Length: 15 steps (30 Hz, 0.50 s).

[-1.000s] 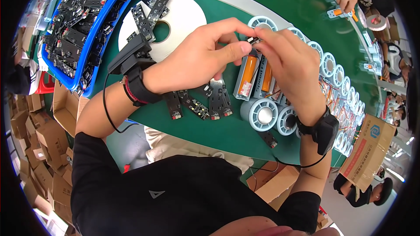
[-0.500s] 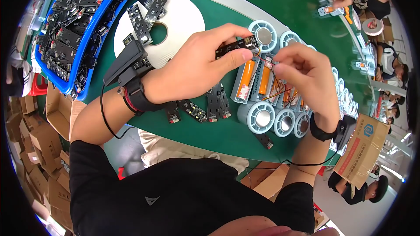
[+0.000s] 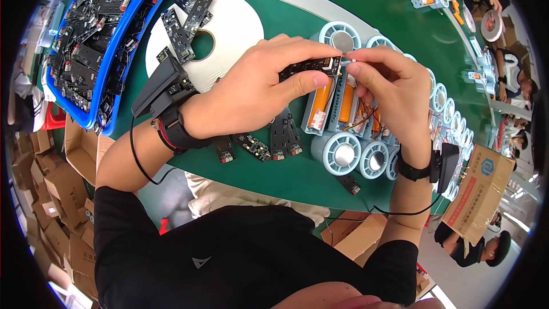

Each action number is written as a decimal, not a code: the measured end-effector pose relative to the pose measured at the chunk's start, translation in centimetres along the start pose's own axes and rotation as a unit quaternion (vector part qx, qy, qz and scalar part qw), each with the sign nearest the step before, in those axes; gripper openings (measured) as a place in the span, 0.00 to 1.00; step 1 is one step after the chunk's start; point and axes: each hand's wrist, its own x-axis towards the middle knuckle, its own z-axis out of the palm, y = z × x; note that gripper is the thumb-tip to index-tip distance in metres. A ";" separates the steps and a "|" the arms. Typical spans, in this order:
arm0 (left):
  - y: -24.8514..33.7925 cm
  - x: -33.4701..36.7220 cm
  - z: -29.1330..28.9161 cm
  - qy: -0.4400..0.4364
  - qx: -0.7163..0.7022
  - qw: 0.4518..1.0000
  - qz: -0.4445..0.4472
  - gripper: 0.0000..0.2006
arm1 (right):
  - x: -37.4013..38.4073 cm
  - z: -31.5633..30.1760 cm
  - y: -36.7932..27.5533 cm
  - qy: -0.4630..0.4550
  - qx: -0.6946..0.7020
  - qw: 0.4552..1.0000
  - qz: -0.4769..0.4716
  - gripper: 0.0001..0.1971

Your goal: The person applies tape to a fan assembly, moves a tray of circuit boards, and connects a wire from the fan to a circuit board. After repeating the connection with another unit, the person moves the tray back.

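Left hand (image 3: 266,83) grips a black circuit board (image 3: 309,68) between thumb and fingers, spread only about the board's width; right hand (image 3: 394,88) sits just beside the board's end, thumb and index nearly together on a small white connector (image 3: 353,62), other fingers curled; whether the connector is seated, cannot tell; board is held above the desk (image 3: 251,180), just left of the pale blue fan housings (image 3: 342,154); orange cells (image 3: 319,107) lie in the nearest housings, thin wires (image 3: 361,121) below right hand; loose boards (image 3: 280,137) on desk below left hand; white disc (image 3: 243,20) beyond left wrist, more boards on it; blue bin (image 3: 86,119) full of boards, far left.
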 end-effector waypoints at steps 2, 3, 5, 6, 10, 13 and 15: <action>0.0 0.1 -0.1 -0.025 -0.024 0.999 0.010 0.19 | 0.0 0.4 0.8 0.055 -0.121 0.981 -0.138 0.06; 0.0 0.1 -0.1 -0.026 -0.024 0.999 0.010 0.19 | 0.0 0.5 1.0 0.082 -0.181 0.958 -0.205 0.05; 0.0 0.0 0.0 -0.013 -0.016 1.000 0.015 0.18 | 0.1 0.7 1.2 0.090 -0.207 0.943 -0.244 0.05; 0.0 0.0 0.0 -0.007 -0.013 1.000 0.018 0.18 | 0.1 0.7 1.3 0.100 -0.235 0.925 -0.281 0.05; 0.0 -0.1 0.1 -0.008 -0.016 1.000 0.008 0.18 | 0.2 0.9 1.2 0.091 -0.241 0.909 -0.328 0.05; 0.0 -0.1 0.2 -0.004 -0.014 1.000 0.006 0.18 | 0.2 0.9 1.3 0.081 -0.228 0.908 -0.343 0.05; 0.1 0.0 0.2 -0.002 -0.014 1.000 0.005 0.18 | 0.2 0.9 1.4 0.080 -0.226 0.901 -0.362 0.06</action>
